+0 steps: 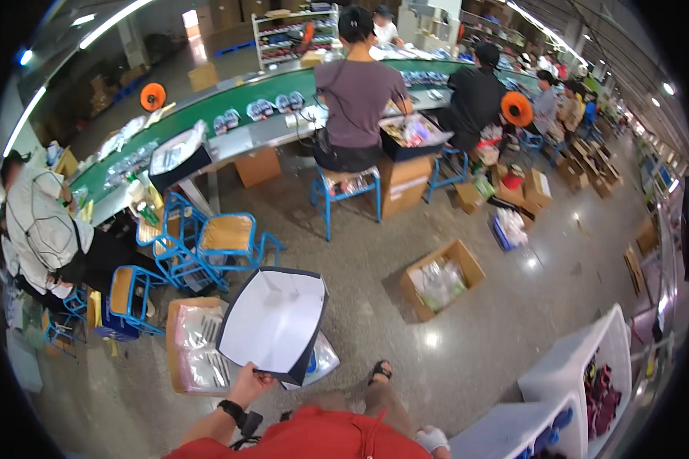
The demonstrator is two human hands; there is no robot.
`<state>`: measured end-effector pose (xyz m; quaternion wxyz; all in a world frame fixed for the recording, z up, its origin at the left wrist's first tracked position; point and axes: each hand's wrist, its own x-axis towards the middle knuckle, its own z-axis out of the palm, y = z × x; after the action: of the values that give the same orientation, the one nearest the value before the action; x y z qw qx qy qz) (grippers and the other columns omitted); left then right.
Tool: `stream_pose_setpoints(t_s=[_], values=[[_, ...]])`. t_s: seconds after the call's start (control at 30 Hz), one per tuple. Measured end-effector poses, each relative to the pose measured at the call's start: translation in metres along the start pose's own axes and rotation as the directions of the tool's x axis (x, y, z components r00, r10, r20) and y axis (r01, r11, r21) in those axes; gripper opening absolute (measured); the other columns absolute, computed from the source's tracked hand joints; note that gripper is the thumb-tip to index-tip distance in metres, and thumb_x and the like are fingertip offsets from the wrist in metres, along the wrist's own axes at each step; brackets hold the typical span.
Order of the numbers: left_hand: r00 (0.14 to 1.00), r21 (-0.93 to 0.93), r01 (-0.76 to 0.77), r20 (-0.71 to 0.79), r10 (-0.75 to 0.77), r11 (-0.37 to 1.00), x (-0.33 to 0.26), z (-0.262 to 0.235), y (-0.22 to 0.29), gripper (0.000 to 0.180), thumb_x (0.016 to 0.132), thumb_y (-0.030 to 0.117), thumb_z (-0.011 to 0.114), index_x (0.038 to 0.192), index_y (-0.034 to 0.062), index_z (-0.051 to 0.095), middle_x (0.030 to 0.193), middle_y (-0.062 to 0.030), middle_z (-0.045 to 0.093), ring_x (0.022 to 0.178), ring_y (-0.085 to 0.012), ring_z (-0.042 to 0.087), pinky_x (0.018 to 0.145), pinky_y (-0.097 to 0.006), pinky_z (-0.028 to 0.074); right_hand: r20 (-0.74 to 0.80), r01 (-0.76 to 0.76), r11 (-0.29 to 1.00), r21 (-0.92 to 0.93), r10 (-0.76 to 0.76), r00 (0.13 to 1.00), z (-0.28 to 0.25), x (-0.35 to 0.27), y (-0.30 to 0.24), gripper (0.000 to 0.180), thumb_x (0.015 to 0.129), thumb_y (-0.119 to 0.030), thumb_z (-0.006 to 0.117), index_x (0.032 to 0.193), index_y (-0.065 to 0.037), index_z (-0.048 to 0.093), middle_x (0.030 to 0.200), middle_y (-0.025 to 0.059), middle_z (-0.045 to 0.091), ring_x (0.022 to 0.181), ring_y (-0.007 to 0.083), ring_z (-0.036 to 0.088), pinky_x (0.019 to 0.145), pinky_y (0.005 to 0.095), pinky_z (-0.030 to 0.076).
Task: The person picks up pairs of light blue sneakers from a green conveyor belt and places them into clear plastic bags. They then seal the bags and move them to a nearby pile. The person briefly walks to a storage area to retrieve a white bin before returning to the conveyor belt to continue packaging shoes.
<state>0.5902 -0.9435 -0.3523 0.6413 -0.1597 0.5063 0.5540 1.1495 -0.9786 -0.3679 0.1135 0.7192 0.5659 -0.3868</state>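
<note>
At ten o'clock from the person's left hand (249, 385), an open carton (173, 336) of plastic bags (204, 344) sits on the floor (360, 306); toward one o'clock lies the dark, white-lined box (274, 317), its near rim pinched in that hand. Holding the box out seems the step in hand, and moving it likely calls for a firm, level grip. At the view's five o'clock hangs the right hand (432, 439), its grip impossible to tell.
</note>
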Motion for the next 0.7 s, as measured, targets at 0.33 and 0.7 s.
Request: stream_pose_setpoints(t_s=[0.33,0.7], values=[[0.888,0.004,-0.440,-0.146,0.436,0.898,-0.020,0.124,0.053,0.024,0.082,0.021,0.044,0.084,-0.0008,0.054,0.065,-0.0120,0.057,0.059,-0.0246,0.059,0.064,-0.048,0.055,-0.228,0.332,0.933,0.140,-0.295,0.928,-0.253,0.201,-0.242,0.033,0.083,-0.032,0.056,0.100,-0.005,0.064,0.089,0.0197,0.066,0.088,0.0325,0.064,0.077,0.0380,0.049],[0.754,-0.104,-0.657,-0.057,0.655,0.747,0.121,0.304,0.257,0.024,0.086,0.012,0.043,0.089,-0.0099,0.053,0.080,-0.0193,0.062,0.068,-0.0295,0.064,0.066,-0.047,0.057,0.138,0.652,0.574,0.496,-0.793,0.593,-0.254,0.312,-0.626,0.081,0.085,-0.038,0.062,0.141,0.001,0.020,0.122,0.0224,0.052,0.108,0.0281,0.056,0.089,0.0347,0.045]])
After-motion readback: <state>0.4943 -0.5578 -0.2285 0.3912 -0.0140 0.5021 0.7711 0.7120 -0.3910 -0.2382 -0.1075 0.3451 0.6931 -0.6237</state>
